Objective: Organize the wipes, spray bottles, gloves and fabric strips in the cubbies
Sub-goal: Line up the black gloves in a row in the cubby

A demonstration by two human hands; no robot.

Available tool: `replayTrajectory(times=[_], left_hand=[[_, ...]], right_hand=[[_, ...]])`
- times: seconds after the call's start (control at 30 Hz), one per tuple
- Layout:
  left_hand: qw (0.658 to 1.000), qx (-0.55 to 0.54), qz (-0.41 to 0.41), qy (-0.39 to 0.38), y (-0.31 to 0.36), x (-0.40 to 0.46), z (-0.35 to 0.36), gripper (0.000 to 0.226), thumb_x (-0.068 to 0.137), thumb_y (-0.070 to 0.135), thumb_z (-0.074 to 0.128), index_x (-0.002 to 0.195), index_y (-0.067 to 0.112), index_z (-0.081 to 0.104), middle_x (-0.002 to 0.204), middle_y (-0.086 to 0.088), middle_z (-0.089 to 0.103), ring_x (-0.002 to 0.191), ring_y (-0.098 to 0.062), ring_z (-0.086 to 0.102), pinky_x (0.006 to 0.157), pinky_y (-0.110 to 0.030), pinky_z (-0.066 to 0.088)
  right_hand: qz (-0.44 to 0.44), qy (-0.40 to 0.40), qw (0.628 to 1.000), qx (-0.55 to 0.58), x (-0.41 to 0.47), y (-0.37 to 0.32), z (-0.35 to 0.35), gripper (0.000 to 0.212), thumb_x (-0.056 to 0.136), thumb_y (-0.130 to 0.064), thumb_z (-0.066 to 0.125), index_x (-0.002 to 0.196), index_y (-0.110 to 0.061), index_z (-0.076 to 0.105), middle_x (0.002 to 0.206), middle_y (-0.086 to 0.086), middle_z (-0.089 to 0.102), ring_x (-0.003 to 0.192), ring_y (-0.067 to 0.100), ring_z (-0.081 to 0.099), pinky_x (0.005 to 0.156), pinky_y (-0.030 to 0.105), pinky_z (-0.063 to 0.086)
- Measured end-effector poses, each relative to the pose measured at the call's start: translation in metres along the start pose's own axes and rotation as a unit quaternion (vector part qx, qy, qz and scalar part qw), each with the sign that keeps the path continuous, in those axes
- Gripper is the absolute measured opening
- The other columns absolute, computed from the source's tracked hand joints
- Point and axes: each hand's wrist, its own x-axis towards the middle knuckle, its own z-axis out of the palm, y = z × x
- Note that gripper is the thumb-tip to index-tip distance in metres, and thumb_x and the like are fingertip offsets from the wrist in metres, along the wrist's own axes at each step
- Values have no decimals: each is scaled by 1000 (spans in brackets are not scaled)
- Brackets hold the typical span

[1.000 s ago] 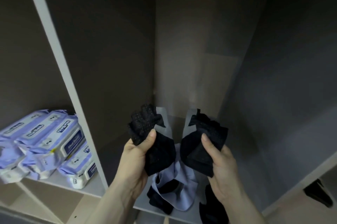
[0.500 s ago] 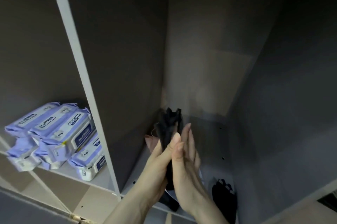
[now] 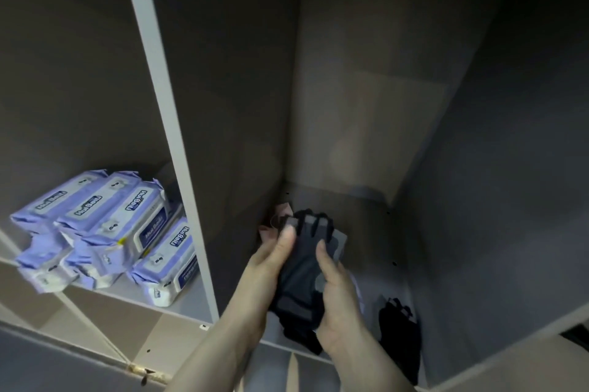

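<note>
The right cubby (image 3: 366, 136) is dim, with grey walls, and a white divider (image 3: 165, 136) separates it from the left one. There the wipes packs (image 3: 105, 232) lie stacked on the shelf. Inside the right cubby, low down, the left hand (image 3: 271, 261) and right hand (image 3: 334, 292) together clasp dark gloves (image 3: 306, 264). Another black glove (image 3: 398, 328) lies at the right. A pinkish scrap (image 3: 283, 209) behind is hard to make out.

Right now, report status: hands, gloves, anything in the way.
Left hand and right hand both grip the stacked black gloves, low in the right cubby. Another black glove lies right of them. Wipes packs in the left cubby.
</note>
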Motion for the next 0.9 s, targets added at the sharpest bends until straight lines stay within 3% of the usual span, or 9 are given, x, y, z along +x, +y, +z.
replayTrajectory(times=[0.1,0.2,0.33,0.47,0.57,0.63,0.8,0.87,0.9], left_hand=[[982,159,83,50,-25,-3,-21,22,83,9,69,101,19,62,88,4,74,84,-11,70,74,-20,53],[955,261,115,82,-61,1,-57,30,86,-1,60,101,25,61,84,14,72,87,-6,66,74,-14,48],[945,293,83,121,-97,13,-91,53,86,-4,57,131,23,48,117,3,63,110,-17,59,92,-28,44],[944,308,52,105,-113,35,-101,83,86,-5,42,119,71,37,128,10,58,113,-21,60,90,-47,53],[918,368,77,125,-120,59,-97,80,86,-10,38,143,46,31,125,6,55,115,-25,57,91,-29,47],[900,413,61,124,-129,78,-96,78,83,-16,35,146,28,32,132,-9,56,116,-32,57,88,-24,43],[873,472,-7,125,-149,99,-104,75,81,-14,36,147,20,32,145,-15,42,126,-34,47,101,-31,39],[825,552,-12,121,-153,97,-103,69,85,-4,42,148,20,29,143,-17,39,121,-36,51,98,-37,42],[776,617,11,133,-155,96,-102,65,85,4,50,146,18,34,137,-17,43,113,-36,56,91,-39,47]], right_hand=[[-9,26,999,22,10,23,-9,33,87,-34,64,114,-14,65,109,15,71,101,36,67,93,52,51],[4,-23,996,-81,15,49,-21,24,86,-17,66,110,-14,69,105,9,74,101,31,68,95,51,50],[5,-30,977,-211,35,70,-28,27,85,-2,65,110,-8,67,105,7,74,101,27,67,96,48,50],[-3,-40,962,-271,73,73,-40,27,86,-2,63,112,-12,63,110,8,71,103,26,66,95,46,51],[-24,-36,965,-258,90,57,-53,32,92,7,50,116,-13,55,99,5,66,84,16,63,72,24,55],[-81,8,958,-276,101,46,-74,35,93,10,44,124,-5,52,93,7,63,79,17,60,68,23,50],[-180,69,879,-436,120,32,-137,43,90,3,50,104,-36,60,101,2,64,100,25,60,86,29,47],[-192,48,825,-530,126,24,-144,44,89,-7,58,121,-38,55,120,1,57,114,20,54,96,35,46],[-202,37,787,-581,131,21,-146,50,87,-12,62,130,-35,51,126,-1,51,119,17,49,100,38,44]])
